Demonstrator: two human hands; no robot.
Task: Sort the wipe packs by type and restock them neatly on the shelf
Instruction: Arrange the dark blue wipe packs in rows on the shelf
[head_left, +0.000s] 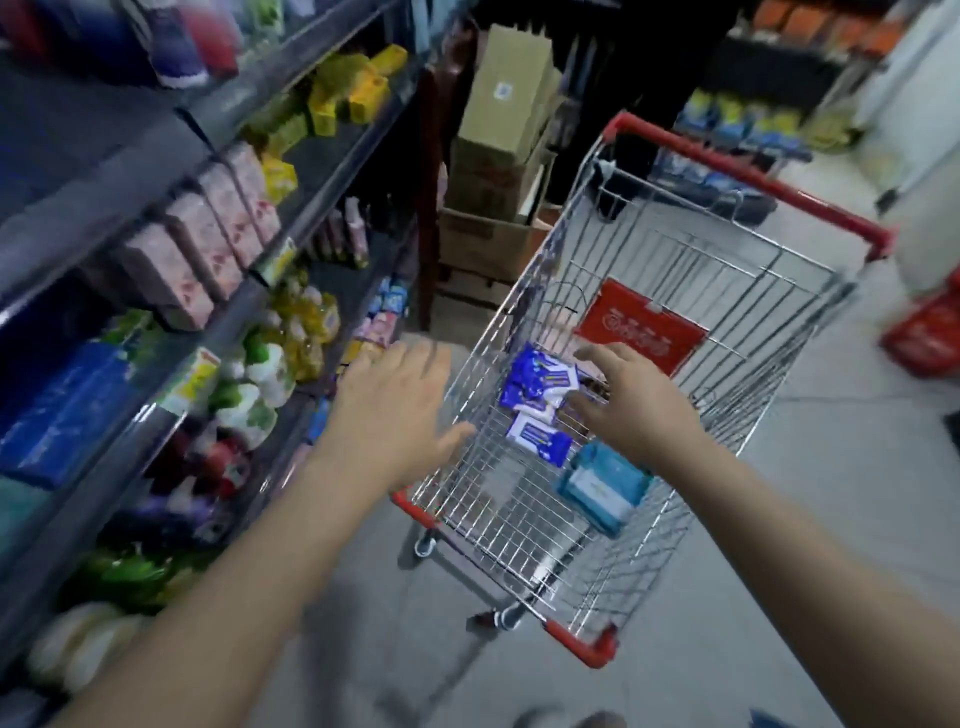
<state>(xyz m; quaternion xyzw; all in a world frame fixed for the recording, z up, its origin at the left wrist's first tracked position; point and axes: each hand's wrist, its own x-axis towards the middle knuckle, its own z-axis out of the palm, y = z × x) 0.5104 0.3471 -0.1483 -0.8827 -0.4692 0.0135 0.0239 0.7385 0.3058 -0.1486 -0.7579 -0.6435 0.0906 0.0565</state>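
- Motion blur smears the shelf (130, 166) on the left. Its goods show only as pink, yellow, green and blue shapes, with no labels readable.
- Print on the packs in the cart is too small and soft to read.
- Both forearms are cut off by the bottom edge of the view.
- The left hand (395, 410) hovers palm down just outside the left rim of the cart (467, 499). Its fingers are spread wide and it holds nothing.
- The right hand (631, 410) reaches over the cart, palm down, with its fingers loosely spread and gripping nothing. Its thumb and fingertips are just beside the blue and white wipe packs (540, 382). Whether they touch cannot be told.
- The wipe packs lie in a loose heap on the cart's floor. They are soft, glossy, flat rectangles.
- A teal pack (602, 486) rests near them, closer to the viewer, tilted against the cart's right wall.
- The cart is shiny wire mesh with a red handle (748, 179) and red corner bumpers. A red sign (641, 325) hangs inside at its far end.
- Brown cardboard boxes (511, 93) are stacked beyond the cart, and a red basket (930, 332) sits at the right edge.
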